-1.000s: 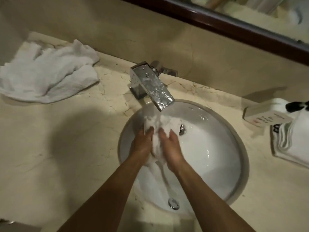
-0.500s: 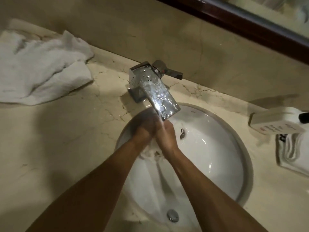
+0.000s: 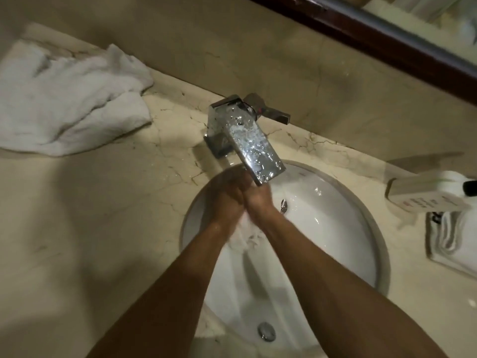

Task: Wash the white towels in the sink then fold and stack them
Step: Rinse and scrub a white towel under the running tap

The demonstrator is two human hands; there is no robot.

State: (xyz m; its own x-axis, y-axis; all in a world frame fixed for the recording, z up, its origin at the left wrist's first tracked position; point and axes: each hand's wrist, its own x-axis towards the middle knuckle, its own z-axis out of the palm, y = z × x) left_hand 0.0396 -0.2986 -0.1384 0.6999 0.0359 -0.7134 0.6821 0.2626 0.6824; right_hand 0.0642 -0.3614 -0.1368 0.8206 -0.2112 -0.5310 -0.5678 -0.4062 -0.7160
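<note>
CHANGE: both hands have pushed up under the chrome square tap (image 3: 254, 148) | left hand (image 3: 227, 196) and right hand (image 3: 258, 200) grip the wet white towel (image 3: 245, 237) over the round white sink (image 3: 333, 228) | washing continues; crumpled white towels (image 3: 69, 104) wait on the marble surface (image 3: 90, 215)

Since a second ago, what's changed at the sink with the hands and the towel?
Both hands, left hand and right hand, pushed the wet towel up under the faucet, so the hands now hide most of it. They still grip it. The crumpled towels on the counter stayed put.
</note>
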